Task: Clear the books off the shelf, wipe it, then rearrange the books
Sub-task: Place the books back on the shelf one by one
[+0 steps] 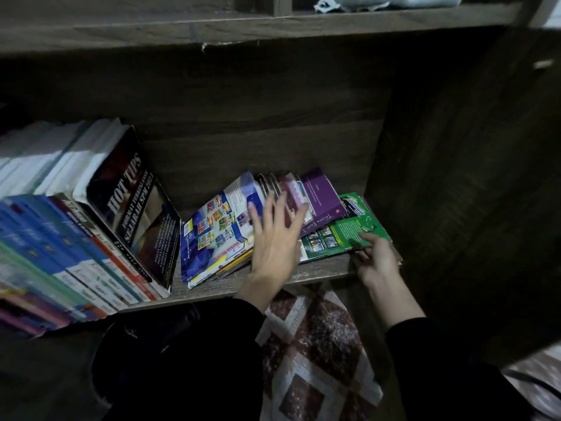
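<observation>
Floor covering [315, 354] at bottom centre: maroon speckled squares w/ white bands between, set diagonal, laid flat; its near edge looks ragged, partly hidden by dark clothing on both sides. Top edge of view, right of centre: pale crumpled fabric bundle [391, 0], whitish-blue, a darker patch at its left end; mostly cut off by the frame, can't tell what it is. Lower right corner: thin black cable [529, 380] curving across a lighter patterned floor patch [543, 364]; upper right, small pale metal fitting [543, 64], blurred.

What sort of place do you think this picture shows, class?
Probably a home study corner: a dark wooden bookshelf packed with school revision books, and a patterned mat on the floor below.
</observation>
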